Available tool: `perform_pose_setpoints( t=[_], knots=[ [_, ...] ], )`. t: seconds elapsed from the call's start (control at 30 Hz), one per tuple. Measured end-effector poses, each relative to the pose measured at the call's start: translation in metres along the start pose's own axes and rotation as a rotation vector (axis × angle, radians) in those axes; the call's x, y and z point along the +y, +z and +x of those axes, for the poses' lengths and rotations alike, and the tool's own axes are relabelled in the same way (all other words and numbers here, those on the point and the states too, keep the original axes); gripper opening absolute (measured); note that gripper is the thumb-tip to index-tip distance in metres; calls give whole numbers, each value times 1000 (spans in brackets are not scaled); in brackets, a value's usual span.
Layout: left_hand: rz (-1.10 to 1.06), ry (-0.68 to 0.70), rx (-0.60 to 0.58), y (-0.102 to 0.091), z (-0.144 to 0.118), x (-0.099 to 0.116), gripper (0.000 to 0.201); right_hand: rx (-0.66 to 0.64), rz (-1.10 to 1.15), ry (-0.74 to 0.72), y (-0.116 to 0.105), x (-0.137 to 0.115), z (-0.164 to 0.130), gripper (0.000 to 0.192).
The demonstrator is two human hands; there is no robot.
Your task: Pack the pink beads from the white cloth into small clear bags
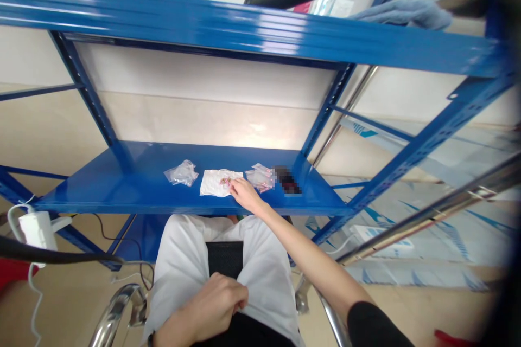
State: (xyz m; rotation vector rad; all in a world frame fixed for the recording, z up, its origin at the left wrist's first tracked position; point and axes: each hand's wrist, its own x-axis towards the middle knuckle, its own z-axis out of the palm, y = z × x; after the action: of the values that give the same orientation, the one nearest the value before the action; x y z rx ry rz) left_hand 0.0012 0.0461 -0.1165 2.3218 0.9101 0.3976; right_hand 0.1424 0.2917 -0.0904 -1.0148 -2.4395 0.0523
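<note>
The left hand (214,303) lies nearest, over the lap and the white trousers (173,265), its grip loosely curled with the fingers drawn together. Past the knees runs the blue shelf (158,203). Over it the bare right forearm (301,241) reaches to the right hand (245,195), whose fingertips are at the small pinkish pieces (225,180); I cannot tell whether that grip is apart or pinching one. The pieces lie in a small cluster on a creased white sheet (209,186). Left of the sheet lie clear plastic bags (182,173); just right of it, bags with pink bits (260,178), beside a dark, pixelated item (287,180). Behind the shelf stands a pale wall (211,119).
</note>
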Motion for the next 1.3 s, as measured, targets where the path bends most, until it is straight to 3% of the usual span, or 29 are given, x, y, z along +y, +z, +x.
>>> perform_pose_setpoints(
  t=[0.17,0.33,0.5,0.6,0.73,0.9,1.03,1.13,1.3],
  knots=[
    [51,-5,229,-37,12,-13,35,6,77,-16,-5,1,8,13],
    [49,-62,512,-71,47,-47,65,84,190,101,-1,17,18,14],
    [307,-90,446,-79,88,-75,61,146,138,199,18,31,20,14],
    [417,-121,415,-73,105,-76,55,165,125,220,23,33,22,13],
    [449,-181,430,-66,114,-70,55,218,158,241,12,32,17,14],
    [303,-98,381,-74,95,-67,64,364,96,294,-15,25,-31,22],
    [187,-83,432,-80,64,-67,62,376,-15,333,-36,39,-66,27],
    [106,-104,454,-78,44,-65,57,343,-61,355,-46,68,-61,32],
    [-102,-100,351,-71,27,-68,45,224,-98,409,-46,109,-16,26]
  ],
)
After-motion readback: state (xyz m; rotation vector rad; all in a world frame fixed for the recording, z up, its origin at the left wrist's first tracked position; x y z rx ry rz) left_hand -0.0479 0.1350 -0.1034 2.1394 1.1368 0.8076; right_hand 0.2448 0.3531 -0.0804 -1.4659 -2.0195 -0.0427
